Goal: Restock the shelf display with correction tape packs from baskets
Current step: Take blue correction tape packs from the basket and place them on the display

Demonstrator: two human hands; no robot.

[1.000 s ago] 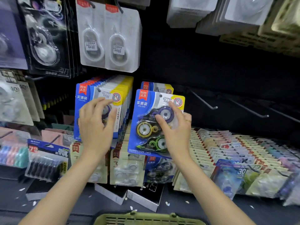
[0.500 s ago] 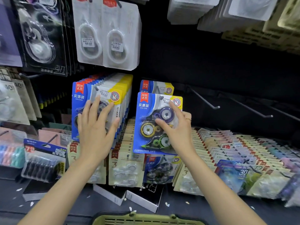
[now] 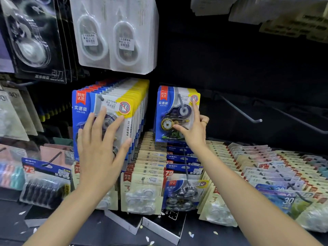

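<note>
The left hand lies flat, fingers spread, on the thick row of blue-and-yellow carded correction tape packs; the right hand grips a matching blue-and-yellow pack on its peg, with a bare grey metal hook to the right.

My left hand lies flat, fingers spread, against the front of the thick row of blue correction tape packs hanging on its peg. My right hand holds a lone blue pack on the next peg over, index finger stretched up its face, thumb on the blister. Beyond my right hand, bare hooks jut out; below both wrists, beige packs hang in rows.
</note>
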